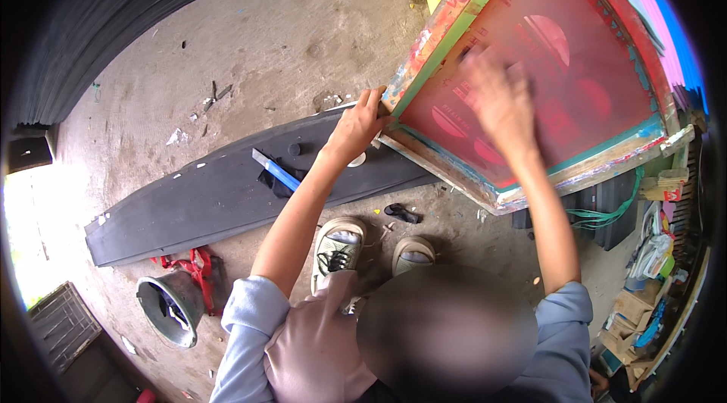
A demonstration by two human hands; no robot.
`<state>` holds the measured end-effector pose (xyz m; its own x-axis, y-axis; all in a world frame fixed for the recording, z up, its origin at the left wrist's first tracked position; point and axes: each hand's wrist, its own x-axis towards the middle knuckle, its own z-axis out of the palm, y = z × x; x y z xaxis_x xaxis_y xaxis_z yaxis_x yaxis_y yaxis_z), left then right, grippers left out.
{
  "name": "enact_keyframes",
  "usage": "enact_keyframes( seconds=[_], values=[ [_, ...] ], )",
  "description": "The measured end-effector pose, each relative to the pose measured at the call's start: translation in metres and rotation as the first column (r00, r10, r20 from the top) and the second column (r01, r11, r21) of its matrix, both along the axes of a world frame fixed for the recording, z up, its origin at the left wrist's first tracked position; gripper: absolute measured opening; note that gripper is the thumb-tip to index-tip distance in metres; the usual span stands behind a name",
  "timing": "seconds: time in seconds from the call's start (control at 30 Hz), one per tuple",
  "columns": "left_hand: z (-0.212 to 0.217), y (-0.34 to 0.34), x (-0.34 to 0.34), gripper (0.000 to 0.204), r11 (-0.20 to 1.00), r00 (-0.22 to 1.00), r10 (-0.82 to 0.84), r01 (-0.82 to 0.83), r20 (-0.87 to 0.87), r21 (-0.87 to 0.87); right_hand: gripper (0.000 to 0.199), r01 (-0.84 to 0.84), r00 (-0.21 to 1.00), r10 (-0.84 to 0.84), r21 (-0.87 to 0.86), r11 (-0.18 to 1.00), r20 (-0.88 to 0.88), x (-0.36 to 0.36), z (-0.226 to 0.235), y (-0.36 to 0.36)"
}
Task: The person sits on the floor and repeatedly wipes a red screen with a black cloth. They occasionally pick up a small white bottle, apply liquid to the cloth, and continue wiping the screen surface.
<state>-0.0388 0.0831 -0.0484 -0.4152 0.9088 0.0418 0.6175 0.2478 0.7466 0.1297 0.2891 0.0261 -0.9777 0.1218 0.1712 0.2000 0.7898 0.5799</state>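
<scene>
A wooden screen-printing frame (447, 24) stands tilted at the upper right, its edges spattered with paint. Red translucent mesh (583, 17) with round and lettered patterns is stretched inside it. My left hand (358, 124) is closed round the frame's left corner, with the fingers over the edge. Over the mesh is my right hand (501, 104), smeared by motion. A small dark patch shows by its fingertips; whether it holds something there cannot be made out.
Across the floor lies a long black sheet (182, 187) bearing a blue bar (279, 173) and a dark cloth. A grey bucket (170, 312) stands at lower left. Black sheets (113, 17) are stacked upper left, coloured sheets (670, 32) at right. A cluttered shelf (644, 312) borders the right.
</scene>
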Motion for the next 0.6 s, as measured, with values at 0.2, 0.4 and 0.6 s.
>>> enact_keyframes(
  seconds=[0.2,0.4,0.6],
  values=[
    [-0.006,0.004,-0.001,0.052,0.993,0.995,0.0,0.012,-0.1,0.118,0.062,0.109,0.993,-0.114,-0.126,0.986,-0.034,-0.011,-0.044,-0.04],
    [-0.006,-0.005,-0.001,0.053,1.0,0.999,0.007,-0.007,-0.047,0.01,0.056,-0.093,0.987,0.108,-0.123,0.988,0.122,0.004,-0.025,-0.014],
    [-0.001,0.001,-0.001,0.055,1.0,0.995,0.01,-0.007,-0.103,0.024,0.057,0.384,0.887,-0.368,0.003,0.923,-0.28,-0.044,0.029,-0.009]
  ],
)
